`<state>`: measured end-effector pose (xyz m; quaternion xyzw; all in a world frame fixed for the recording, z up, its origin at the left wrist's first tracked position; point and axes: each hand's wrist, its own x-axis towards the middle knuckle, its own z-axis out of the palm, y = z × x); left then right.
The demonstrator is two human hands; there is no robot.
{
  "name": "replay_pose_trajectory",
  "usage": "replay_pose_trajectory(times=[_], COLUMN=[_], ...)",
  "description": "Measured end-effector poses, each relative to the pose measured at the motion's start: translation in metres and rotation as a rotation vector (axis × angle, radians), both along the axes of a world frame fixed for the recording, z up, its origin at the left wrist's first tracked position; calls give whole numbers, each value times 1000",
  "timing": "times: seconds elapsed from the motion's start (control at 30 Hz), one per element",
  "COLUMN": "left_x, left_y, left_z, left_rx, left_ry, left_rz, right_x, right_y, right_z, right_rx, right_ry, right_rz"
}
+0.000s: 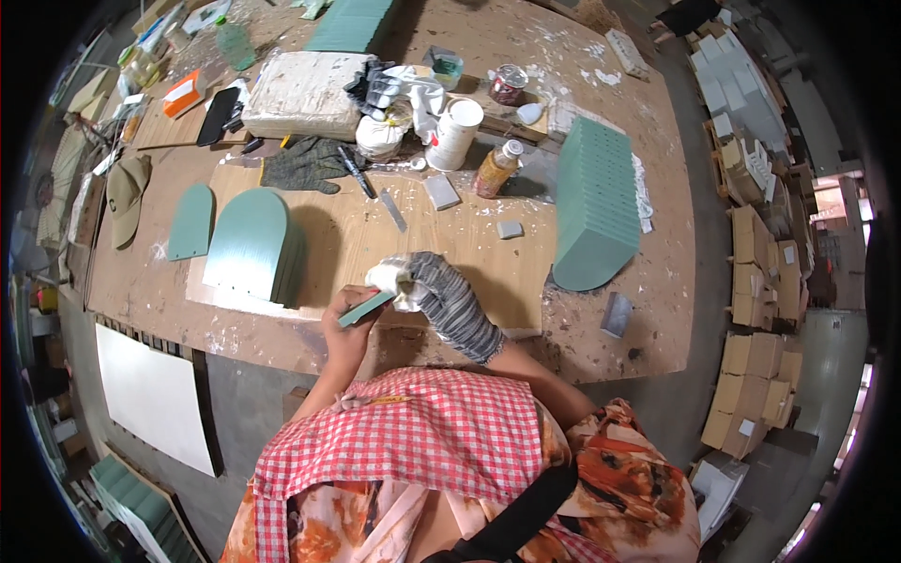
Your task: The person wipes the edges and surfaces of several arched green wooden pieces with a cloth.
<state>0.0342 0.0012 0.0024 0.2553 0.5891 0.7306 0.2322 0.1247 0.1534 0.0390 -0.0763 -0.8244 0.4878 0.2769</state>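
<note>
Held panel (364, 310) grn; R glove (455, 305) mottled gry/blk; cloth (386, 275) wht; apron (404, 427) red/wht check; cap (129, 199) khaki.

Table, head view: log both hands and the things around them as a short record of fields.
Left hand: bare, gripping a green board seen edge-on
Right hand: in a gray glove, holding a white cloth by the board's end
Left side: rounded stack, cap
Right side: taller stack
Beyond: white tub, bottle, pen
</note>
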Motion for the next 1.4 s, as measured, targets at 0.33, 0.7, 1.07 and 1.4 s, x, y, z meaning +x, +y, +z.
replay_pose_trajectory(times=[0.33,0.7,1.07,1.4], left_x=[-8,-16,-29,-25], left_y=[-5,-4,-21,-25], left_z=[-20,-16,27,23], left_rx=[-102,-65,136,109], left_ry=[-43,-93,-278,-238], left_rz=[51,36,108,125], right_x=[-76,-77,13,-8], right_y=[201,218,233,179], right_z=[-6,-26,-16,46], right_rx=[495,828,-834,-93], right_ry=[-194,-665,139,63], right_rz=[-590,-630,-390,-765])
